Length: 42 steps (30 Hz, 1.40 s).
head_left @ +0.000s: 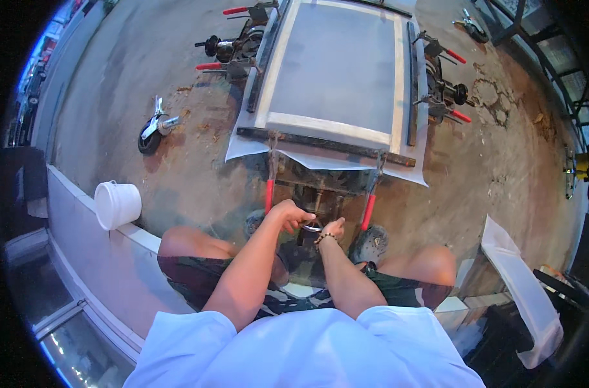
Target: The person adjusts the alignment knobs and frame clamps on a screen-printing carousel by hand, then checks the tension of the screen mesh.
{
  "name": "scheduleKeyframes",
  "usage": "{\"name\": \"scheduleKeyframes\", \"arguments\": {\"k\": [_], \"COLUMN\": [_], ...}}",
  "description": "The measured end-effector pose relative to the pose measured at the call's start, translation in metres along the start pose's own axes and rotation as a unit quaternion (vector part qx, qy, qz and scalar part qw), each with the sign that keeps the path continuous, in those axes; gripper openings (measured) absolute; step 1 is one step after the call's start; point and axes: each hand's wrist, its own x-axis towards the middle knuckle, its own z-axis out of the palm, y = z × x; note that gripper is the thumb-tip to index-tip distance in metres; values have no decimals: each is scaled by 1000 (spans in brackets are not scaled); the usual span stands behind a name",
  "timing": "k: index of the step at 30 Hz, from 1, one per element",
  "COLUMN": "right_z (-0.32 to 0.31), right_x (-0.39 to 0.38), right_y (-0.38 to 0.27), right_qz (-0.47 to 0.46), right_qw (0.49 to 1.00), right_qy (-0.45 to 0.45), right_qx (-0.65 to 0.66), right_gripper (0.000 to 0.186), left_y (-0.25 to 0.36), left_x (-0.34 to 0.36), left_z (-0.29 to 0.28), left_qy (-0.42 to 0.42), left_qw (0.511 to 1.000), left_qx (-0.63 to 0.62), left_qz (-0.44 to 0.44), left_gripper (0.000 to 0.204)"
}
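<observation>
Between my knees is a small metal handwheel point(312, 227) on a threaded shaft point(318, 200), at the near end of a stretching rig. My left hand point(290, 216) is closed on the wheel's left side, its thumb along the rim. On the opposite side my right hand point(334, 228), a beaded bracelet at its wrist, grips the rim. Pale mesh point(336, 64) lies taut over a light rectangular frame point(330, 127), its loose edges hanging past dark clamping bars point(327, 147). Two red clamp handles point(269, 196) point(368, 212) hang down just beyond my hands.
Red-handled clamps and black-knobbed screws point(226, 46) line both sides of the rig. Loose caster wheels point(153, 132) lie on the concrete floor. A white bucket point(118, 204) stands on the low wall at left. A strip of white sheet point(521, 284) hangs at right.
</observation>
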Motion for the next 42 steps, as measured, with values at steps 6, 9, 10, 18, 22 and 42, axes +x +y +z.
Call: {"name": "scheduleKeyframes", "arguments": {"k": [6,9,10,18,22,42], "right_z": [-7,-16,-18,-12,-22,-30], "right_x": [-85,-85,-91,-22,-34,-45], "right_y": [-28,-23,-27,-5,-24,-90], "right_qz": [-166,-206,-188,-37,-103,-101], "right_qw": [977,970,972,998,984,899], "right_qy": [66,26,15,-49,-27,-170], "right_qx": [-112,-124,-140,-32,-146,-392], "right_gripper": [53,56,57,63,62,45], "left_y": [-42,-38,-40,-21,-32,-51], "left_x": [46,43,46,43,43,20], "left_z": [19,27,28,36,32,65], "left_qy": [74,-24,-41,-30,17,422], "left_qw": [996,990,986,986,995,893], "left_qx": [8,-113,-134,-154,-69,-156], "left_qz": [55,81,86,64,65,20], "left_gripper": [96,101,103,91,79,63]}}
